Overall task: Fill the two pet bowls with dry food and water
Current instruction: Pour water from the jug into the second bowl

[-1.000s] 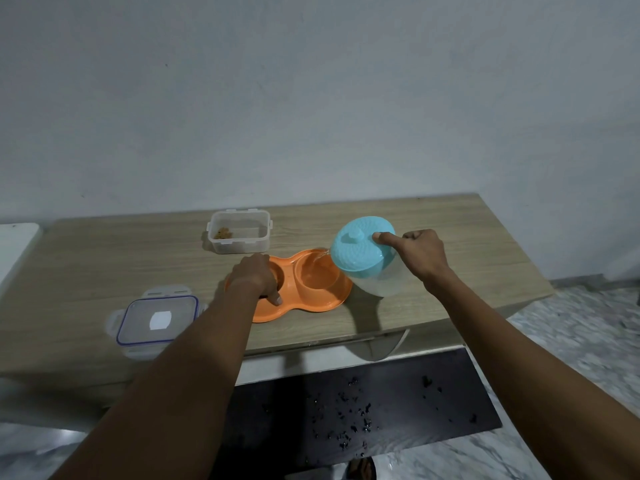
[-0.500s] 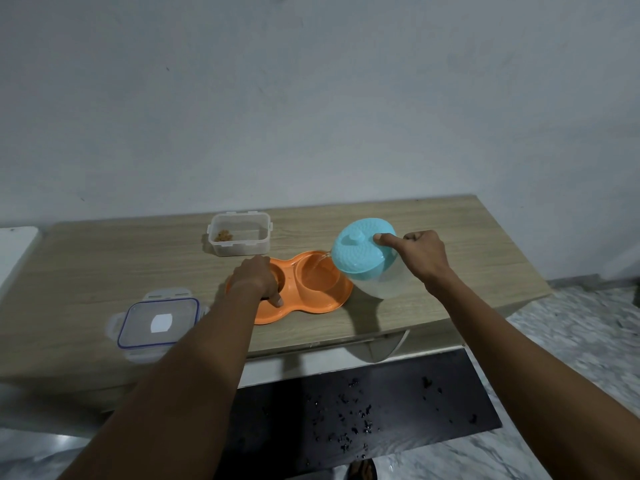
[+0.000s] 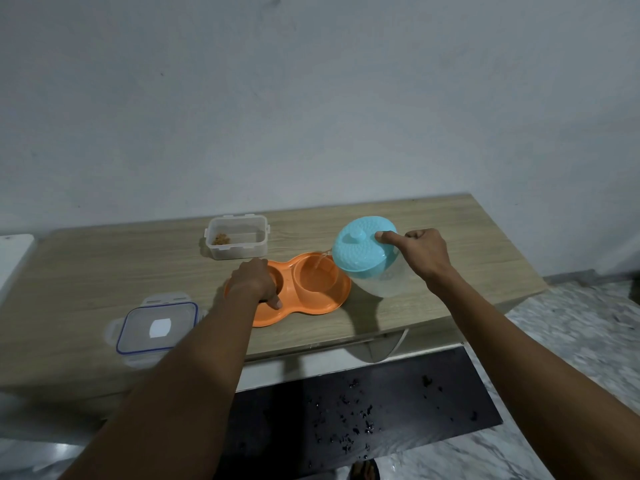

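the right hand (image 3: pixel 424 259) grips a tilted clear jug (image 3: pixel 375 275) with a blue lid (image 3: pixel 362 249), thumb on the lid, a thin stream falling into the right well of the orange double bowl (image 3: pixel 311 301). the left hand (image 3: pixel 252 282) is curled over the left well, hiding it. at 11 o'clock of the bowl stands an open food container (image 3: pixel 237 237); at 8 o'clock its lid (image 3: pixel 157 327) lies flat on the wooden table (image 3: pixel 86 271).

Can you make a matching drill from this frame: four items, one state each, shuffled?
1. pitcher
2. food container
3. container lid
4. left hand

A. lying flat near the table's front edge
B. tilted, pouring water into the right bowl
C. open, a few kibbles inside
D. resting on the orange double bowl

Pairs: 1-B, 2-C, 3-A, 4-D
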Demonstrator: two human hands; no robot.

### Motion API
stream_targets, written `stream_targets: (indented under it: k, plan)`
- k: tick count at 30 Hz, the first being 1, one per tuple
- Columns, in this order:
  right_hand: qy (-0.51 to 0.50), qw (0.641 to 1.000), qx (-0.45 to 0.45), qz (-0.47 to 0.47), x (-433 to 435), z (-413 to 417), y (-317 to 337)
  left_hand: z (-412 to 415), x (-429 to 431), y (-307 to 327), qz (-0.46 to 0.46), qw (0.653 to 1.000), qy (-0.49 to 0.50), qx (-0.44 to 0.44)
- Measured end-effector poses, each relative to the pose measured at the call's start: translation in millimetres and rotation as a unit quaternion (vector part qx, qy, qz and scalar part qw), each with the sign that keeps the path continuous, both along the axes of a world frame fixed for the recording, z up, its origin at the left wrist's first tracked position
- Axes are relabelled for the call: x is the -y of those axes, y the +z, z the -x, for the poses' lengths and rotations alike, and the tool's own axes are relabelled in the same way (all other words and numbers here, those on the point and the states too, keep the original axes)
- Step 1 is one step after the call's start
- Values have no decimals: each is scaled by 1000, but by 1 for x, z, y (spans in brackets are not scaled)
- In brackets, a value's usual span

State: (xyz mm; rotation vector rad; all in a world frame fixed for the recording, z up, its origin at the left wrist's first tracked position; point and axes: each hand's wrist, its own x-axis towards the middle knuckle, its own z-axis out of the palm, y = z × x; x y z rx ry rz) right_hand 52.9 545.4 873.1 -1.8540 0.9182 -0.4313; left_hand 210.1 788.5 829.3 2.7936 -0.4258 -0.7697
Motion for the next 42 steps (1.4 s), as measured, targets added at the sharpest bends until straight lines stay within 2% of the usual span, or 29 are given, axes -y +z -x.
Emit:
stream_targets:
  k: [33,42]
  plan:
    - [1,1000,8,-7,8,5,-4,-4,4,-4,-4,1000,9,-3]
    - [-11,998,29,-56,13,8,-6,-6,4,-9,3,1000,17,-6]
